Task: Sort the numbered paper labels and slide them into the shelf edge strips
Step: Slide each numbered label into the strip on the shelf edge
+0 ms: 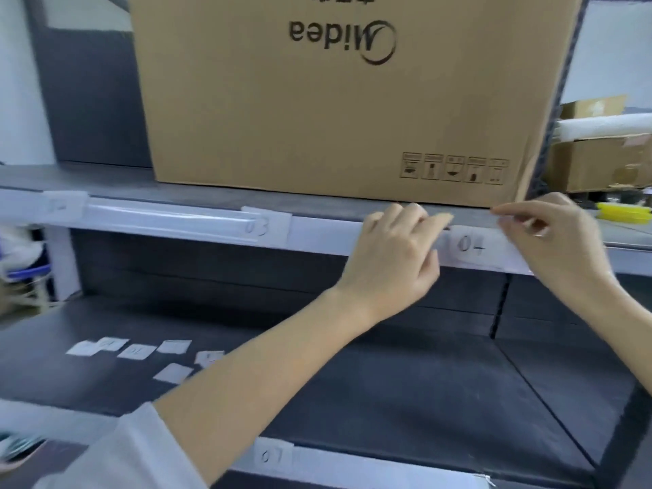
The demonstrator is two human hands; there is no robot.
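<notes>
White paper label marked 04 (471, 246) sits in the clear plastic edge strip (169, 220) near the upper shelf's right end. My left hand (395, 248) pinches its left edge, my right hand (550, 234) its upper right corner, fingers curled.

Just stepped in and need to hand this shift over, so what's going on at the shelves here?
A person is fitting numbered paper labels into the shelf edge strips. Both hands are at the upper strip: the left hand and right hand work either side of the 04 label, under the cardboard box. The 03 label is already in that strip. Several loose labels lie on the lower shelf.
</notes>
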